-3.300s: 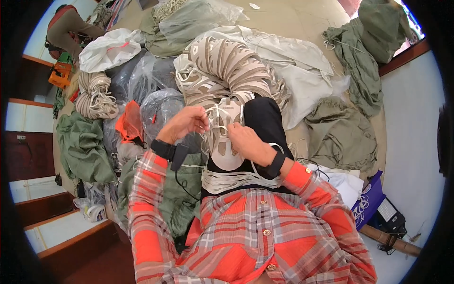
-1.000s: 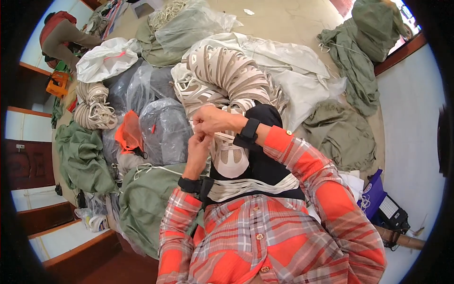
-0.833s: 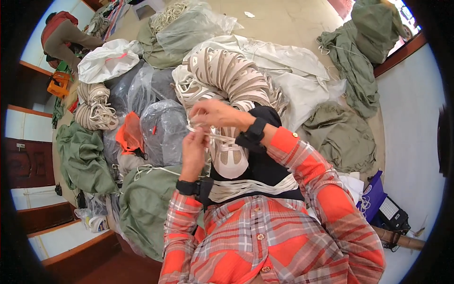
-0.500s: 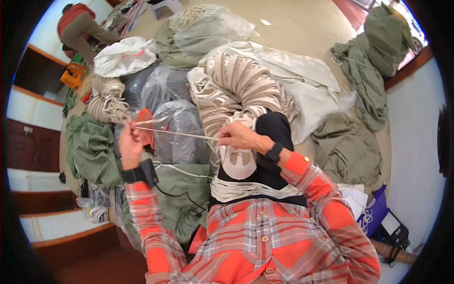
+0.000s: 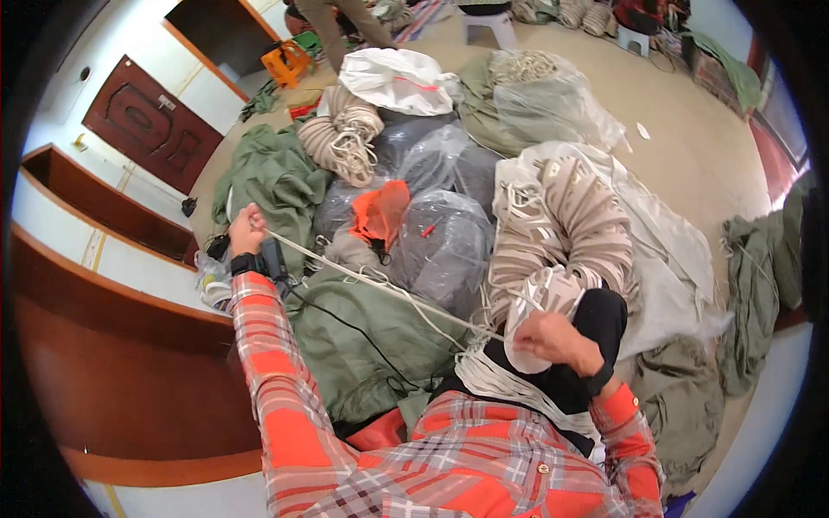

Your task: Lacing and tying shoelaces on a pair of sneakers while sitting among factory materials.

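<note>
Beige floor [image 5: 704, 155] is pretty cluttered tbh: white sheet [image 5: 678, 272] on the right, plastic-wrapped grey bundles [image 5: 445, 263] mid-pile, rumpled green cloth [image 5: 275, 181] left of those, crumpled olive cloth [image 5: 678, 410] lower right. Farther back there's an orange stool [image 5: 286, 62], a white stool [image 5: 490, 33] and a tiny white scrap [image 5: 642, 131].

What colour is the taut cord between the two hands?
The cord is off-white; it shows best in the head view.

Plaid shirt [image 5: 471, 436], red-orange crossed with grey and white, long sleeves [image 5: 281, 371], round gold-toned buttons [image 5: 542, 469], black band [image 5: 249, 263] at left wrist, dark boxy unit [image 5: 273, 257] beside it, black right wristband [image 5: 596, 380], black trousers [image 5: 604, 324].
</note>
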`<control>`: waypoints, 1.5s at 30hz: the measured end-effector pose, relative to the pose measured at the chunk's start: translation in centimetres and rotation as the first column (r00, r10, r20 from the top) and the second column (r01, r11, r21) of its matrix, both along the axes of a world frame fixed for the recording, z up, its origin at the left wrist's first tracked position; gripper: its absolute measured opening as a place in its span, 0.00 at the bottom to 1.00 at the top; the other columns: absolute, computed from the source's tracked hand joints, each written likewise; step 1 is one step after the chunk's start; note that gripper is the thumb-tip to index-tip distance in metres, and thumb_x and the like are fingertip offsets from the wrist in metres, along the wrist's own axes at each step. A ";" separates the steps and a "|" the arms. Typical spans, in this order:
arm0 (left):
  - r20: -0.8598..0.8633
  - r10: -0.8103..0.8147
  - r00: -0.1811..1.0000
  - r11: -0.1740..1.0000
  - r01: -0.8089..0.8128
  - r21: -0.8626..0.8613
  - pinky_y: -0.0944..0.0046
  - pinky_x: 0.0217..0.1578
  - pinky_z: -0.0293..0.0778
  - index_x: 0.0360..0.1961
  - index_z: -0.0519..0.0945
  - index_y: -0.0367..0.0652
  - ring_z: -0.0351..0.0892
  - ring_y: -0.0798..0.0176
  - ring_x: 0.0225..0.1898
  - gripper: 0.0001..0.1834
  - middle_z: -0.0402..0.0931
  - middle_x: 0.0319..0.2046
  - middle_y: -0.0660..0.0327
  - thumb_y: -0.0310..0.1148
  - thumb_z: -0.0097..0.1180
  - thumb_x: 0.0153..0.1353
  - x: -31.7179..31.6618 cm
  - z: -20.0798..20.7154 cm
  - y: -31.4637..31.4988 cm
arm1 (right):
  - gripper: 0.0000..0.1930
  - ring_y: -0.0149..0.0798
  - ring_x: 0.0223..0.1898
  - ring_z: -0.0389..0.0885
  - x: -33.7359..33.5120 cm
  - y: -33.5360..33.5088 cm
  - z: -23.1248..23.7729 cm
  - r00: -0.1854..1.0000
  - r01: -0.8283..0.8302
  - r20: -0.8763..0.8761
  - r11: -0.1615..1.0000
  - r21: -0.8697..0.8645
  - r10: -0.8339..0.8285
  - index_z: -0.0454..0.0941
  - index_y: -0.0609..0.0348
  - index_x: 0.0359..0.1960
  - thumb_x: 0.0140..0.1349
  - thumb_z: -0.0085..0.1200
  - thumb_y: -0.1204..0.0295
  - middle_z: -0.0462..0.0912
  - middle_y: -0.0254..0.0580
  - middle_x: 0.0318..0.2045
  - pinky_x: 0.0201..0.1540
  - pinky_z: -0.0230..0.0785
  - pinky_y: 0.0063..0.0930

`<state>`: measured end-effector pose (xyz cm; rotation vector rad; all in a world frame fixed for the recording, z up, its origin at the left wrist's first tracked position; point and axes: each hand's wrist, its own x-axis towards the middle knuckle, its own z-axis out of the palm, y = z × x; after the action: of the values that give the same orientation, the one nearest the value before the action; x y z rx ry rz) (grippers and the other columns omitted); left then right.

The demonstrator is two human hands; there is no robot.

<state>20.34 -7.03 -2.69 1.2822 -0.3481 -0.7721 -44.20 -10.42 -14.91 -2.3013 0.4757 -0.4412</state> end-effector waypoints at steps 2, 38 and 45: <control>0.181 -0.049 0.982 0.998 0.040 0.052 0.73 0.13 0.58 0.33 0.72 0.43 0.60 0.73 0.14 0.12 0.63 0.16 0.68 0.39 0.41 0.65 -3.8 -0.1 -1.5 | 0.07 0.48 0.31 0.75 1.1 1.4 1.0 0.988 -0.132 -0.075 0.991 -0.008 0.132 0.76 0.56 0.28 0.52 0.52 0.67 0.76 0.44 0.26 0.34 0.69 0.38; 0.831 -0.557 -0.004 0.629 0.651 0.425 0.54 0.23 0.67 0.31 0.77 0.42 0.74 0.48 0.24 0.09 0.74 0.22 0.55 0.36 0.50 0.57 -46.9 -14.4 -5.2 | 0.14 0.31 0.10 0.73 -0.7 -0.8 -0.6 0.782 0.518 -0.256 0.366 0.773 -0.568 0.70 0.72 0.42 0.61 0.41 0.72 0.76 0.43 0.14 0.10 0.65 0.23; 0.665 -0.719 -0.199 0.447 0.600 0.663 0.51 0.23 0.67 0.26 0.72 0.42 0.73 0.43 0.25 0.09 0.73 0.22 0.50 0.36 0.46 0.57 -46.5 -14.4 -5.1 | 0.16 0.32 0.10 0.73 -1.7 -1.0 -2.2 0.809 0.210 -0.116 0.100 0.973 -0.577 0.64 0.69 0.49 0.61 0.42 0.74 0.75 0.41 0.15 0.09 0.65 0.19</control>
<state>-26.18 -12.13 -17.11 1.4939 -2.2824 -0.7858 -45.89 -11.40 -17.15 -0.7511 0.9184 -0.5238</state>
